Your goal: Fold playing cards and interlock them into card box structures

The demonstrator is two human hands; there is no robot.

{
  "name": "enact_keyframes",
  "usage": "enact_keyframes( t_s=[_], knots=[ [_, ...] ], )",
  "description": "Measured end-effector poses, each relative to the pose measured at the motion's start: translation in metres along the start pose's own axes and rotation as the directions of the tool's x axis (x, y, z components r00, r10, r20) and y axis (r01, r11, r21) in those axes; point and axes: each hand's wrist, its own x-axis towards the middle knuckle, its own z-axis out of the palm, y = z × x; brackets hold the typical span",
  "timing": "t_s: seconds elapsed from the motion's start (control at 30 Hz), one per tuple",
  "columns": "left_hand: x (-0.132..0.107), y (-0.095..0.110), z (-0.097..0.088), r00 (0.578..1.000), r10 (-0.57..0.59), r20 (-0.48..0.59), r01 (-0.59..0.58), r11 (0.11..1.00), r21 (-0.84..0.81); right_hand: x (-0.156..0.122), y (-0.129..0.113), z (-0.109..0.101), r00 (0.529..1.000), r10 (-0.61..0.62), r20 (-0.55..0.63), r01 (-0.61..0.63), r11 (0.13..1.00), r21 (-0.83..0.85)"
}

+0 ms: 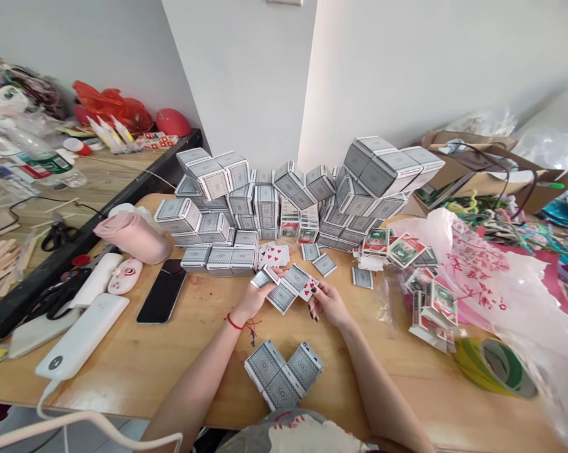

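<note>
My left hand (pixel 255 298), a red cord at its wrist, grips a small stack of playing cards (pixel 266 277). My right hand (pixel 330 303), with dark nails, pinches a red-pip playing card (pixel 308 289) by its edge. Between the hands lies a grey-backed card piece (pixel 284 297), which the red-pip card meets at its right side. Closer to my body rests a heart-shaped block of folded cards (pixel 283 377). Just beyond my left hand are loose face-up heart cards (pixel 274 255). Several loose folded cards (pixel 324 264) lie beyond my right hand.
Stacked card blocks (pixel 267 204) line the back of the table. At left are a phone (pixel 162 292), a white power bank (pixel 83 336) and a pink roll (pixel 133 237). Card boxes (pixel 439 305), yellow tape (pixel 494 366) and plastic wrap (pixel 477 264) crowd the right.
</note>
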Motion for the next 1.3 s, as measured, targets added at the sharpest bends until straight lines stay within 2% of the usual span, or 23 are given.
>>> enact_keyframes(
  t_s=[0.13, 0.27, 0.4, 0.57, 0.7, 0.8, 0.9, 1.0, 1.1, 1.2, 1.3],
  knots=[
    [-0.001, 0.002, 0.0, 0.999, 0.012, 0.039, -0.011, 1.0, -0.013, 0.003, 0.001, 0.003, 0.999, -0.025, 0.021, 0.025, 1.0, 0.003],
    [-0.002, -0.001, -0.002, 0.999, -0.007, 0.036, 0.009, 0.998, -0.056, 0.006, -0.001, 0.005, 1.0, -0.023, -0.013, 0.022, 0.999, -0.049],
    [-0.001, -0.001, -0.001, 1.0, -0.013, 0.027, 0.014, 0.999, -0.03, 0.007, -0.006, 0.004, 0.997, -0.074, -0.014, 0.073, 0.997, -0.012],
    [-0.003, 0.005, 0.001, 0.997, -0.018, 0.082, 0.015, 0.999, 0.028, 0.008, -0.012, 0.004, 1.0, 0.003, 0.012, -0.002, 0.997, -0.083],
    [-0.004, 0.006, 0.001, 0.995, -0.023, 0.098, 0.02, 0.999, 0.033, 0.011, -0.009, 0.008, 0.996, 0.043, -0.079, -0.051, 0.993, -0.104],
    [-0.005, 0.004, 0.0, 0.997, -0.029, 0.068, 0.027, 0.999, 0.022, 0.013, -0.004, 0.009, 0.986, 0.041, -0.163, -0.052, 0.996, -0.067],
    [-0.004, 0.002, 0.0, 0.999, -0.019, 0.047, 0.018, 1.0, 0.01, 0.014, -0.001, 0.007, 0.981, 0.063, -0.185, -0.063, 0.998, 0.005],
    [-0.003, 0.001, 0.0, 0.999, -0.027, 0.03, 0.027, 0.999, -0.025, 0.013, -0.001, 0.001, 0.987, 0.107, -0.122, -0.092, 0.988, 0.123],
    [-0.002, -0.001, 0.0, 0.999, -0.045, 0.011, 0.045, 0.996, -0.076, 0.01, -0.002, -0.008, 0.992, 0.121, 0.031, -0.125, 0.96, 0.252],
    [0.0, -0.002, -0.001, 0.999, -0.045, -0.016, 0.042, 0.992, -0.119, 0.005, 0.0, -0.017, 0.982, 0.046, 0.184, -0.105, 0.939, 0.328],
    [0.001, -0.003, 0.0, 0.999, -0.042, -0.029, 0.037, 0.986, -0.163, 0.0, 0.002, -0.021, 0.968, -0.035, 0.247, -0.059, 0.931, 0.361]
  ],
)
